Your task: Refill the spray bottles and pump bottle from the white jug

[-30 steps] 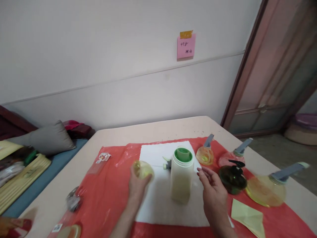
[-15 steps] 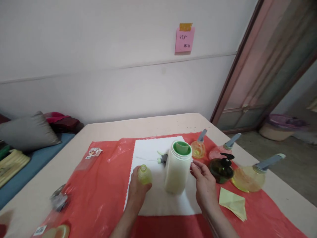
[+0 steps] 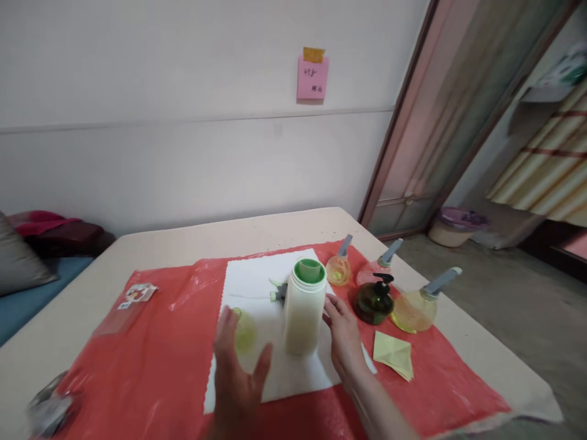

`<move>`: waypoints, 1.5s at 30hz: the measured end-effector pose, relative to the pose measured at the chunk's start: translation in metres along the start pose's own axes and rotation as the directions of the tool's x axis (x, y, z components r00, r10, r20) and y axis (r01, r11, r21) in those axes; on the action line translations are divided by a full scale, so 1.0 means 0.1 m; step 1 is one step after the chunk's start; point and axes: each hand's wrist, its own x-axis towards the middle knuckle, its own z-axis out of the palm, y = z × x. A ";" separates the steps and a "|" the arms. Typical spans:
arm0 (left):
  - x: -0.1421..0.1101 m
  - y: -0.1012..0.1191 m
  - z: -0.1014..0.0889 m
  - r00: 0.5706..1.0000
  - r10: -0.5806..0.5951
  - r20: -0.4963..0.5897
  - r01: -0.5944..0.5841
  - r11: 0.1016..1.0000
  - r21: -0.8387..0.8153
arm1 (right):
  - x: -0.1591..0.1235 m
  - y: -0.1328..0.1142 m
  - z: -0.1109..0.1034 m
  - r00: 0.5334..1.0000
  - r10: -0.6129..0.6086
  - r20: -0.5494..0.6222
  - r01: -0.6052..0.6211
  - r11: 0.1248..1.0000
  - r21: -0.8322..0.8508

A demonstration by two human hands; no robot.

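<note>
Moved: since the earlier frame, the left hand [image 3: 238, 379] has opened from around the small yellow bottle [image 3: 245, 333], and the view has swung so that the tabletop things sit further left.
Left hand: lower centre of the frame, blurred, fingers and thumb spread wide; whether any finger touches the small yellow bottle cannot be told.
Small yellow bottle: beyond the left hand, its open neck up, over the left part of the white cloth [image 3: 275, 382], partly hidden by the fingers.
Right hand [image 3: 343, 336]: right of centre, fingers loosely curled at the right side of the tall bottle [image 3: 303, 318]; whether the fingertips touch it or pinch anything cannot be told.
Tall bottle: upright in the middle of the white cloth, pale, with a green inner piece [image 3: 309, 269] in its mouth.
Spray head [image 3: 279, 294]: just left of the tall bottle, partly behind it.
Right side: small orange bottle [image 3: 339, 271], pink bottle [image 3: 367, 273], dark green pump bottle [image 3: 373, 302] and large yellow bottle [image 3: 414, 310], with a folded yellow cloth [image 3: 393, 354] nearer the lower edge.
Left side: printed packet [image 3: 137, 293] on the red sheet [image 3: 151, 348]; crumpled clear wrap [image 3: 52, 409] at lower left.
Wall: pink note [image 3: 312, 79], upper centre.
</note>
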 end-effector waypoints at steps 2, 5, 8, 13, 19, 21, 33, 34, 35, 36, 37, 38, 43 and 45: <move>-0.19 0.11 0.17 0.989 0.056 0.140 -0.040 0.993 -0.113 | -0.04 0.00 0.03 1.000 -0.022 0.010 0.022 1.000 -0.015; -0.31 0.20 0.45 0.933 -0.142 0.332 0.218 0.954 -0.205 | -0.16 -0.02 0.09 0.997 -0.061 0.052 0.065 0.995 -0.074; -0.22 0.26 0.62 0.861 -0.301 0.411 0.443 0.840 -0.313 | -0.29 -0.03 0.13 0.993 -0.065 0.095 0.075 0.991 -0.109; -0.03 0.39 0.66 0.842 -0.446 0.304 0.535 0.764 -0.361 | -0.44 0.06 0.15 0.995 -0.065 0.075 0.069 0.996 -0.063; 0.01 0.46 0.62 0.790 -0.574 0.213 0.610 0.769 -0.190 | -0.56 0.19 0.15 0.992 -0.107 0.060 0.112 0.991 -0.077; 0.04 0.46 0.59 0.802 -0.571 0.175 0.594 0.794 -0.132 | -0.60 0.18 0.15 0.992 -0.110 0.064 0.115 0.991 -0.073; 0.22 0.70 0.34 0.868 -0.472 0.155 0.441 0.586 -0.680 | -0.27 -0.03 -0.03 0.873 0.287 0.395 -0.440 0.812 0.384; 0.25 0.72 0.32 0.871 -0.466 0.155 0.428 0.565 -0.705 | -0.27 -0.03 -0.03 0.808 0.268 0.525 -0.515 0.754 0.407; 0.28 0.73 0.30 0.873 -0.460 0.158 0.418 0.542 -0.729 | -0.29 -0.03 -0.02 0.755 0.233 0.612 -0.563 0.709 0.425; 0.30 0.73 0.28 0.876 -0.452 0.171 0.413 0.517 -0.750 | -0.31 -0.03 -0.02 0.727 0.196 0.658 -0.583 0.682 0.441; 0.31 0.73 0.27 0.876 -0.441 0.193 0.416 0.493 -0.764 | -0.34 -0.03 -0.02 0.720 0.168 0.673 -0.584 0.672 0.456; 0.32 0.74 0.26 0.876 -0.428 0.220 0.425 0.474 -0.771 | -0.36 -0.03 -0.03 0.723 0.152 0.674 -0.576 0.672 0.466; 0.26 0.76 0.30 0.867 -0.369 0.334 0.475 0.414 -0.776 | -0.36 -0.03 -0.08 0.814 0.185 0.551 -0.482 0.745 0.462; 0.23 0.76 0.32 0.856 -0.366 0.366 0.498 0.393 -0.773 | -0.30 -0.02 -0.11 0.873 0.171 0.456 -0.384 0.817 0.430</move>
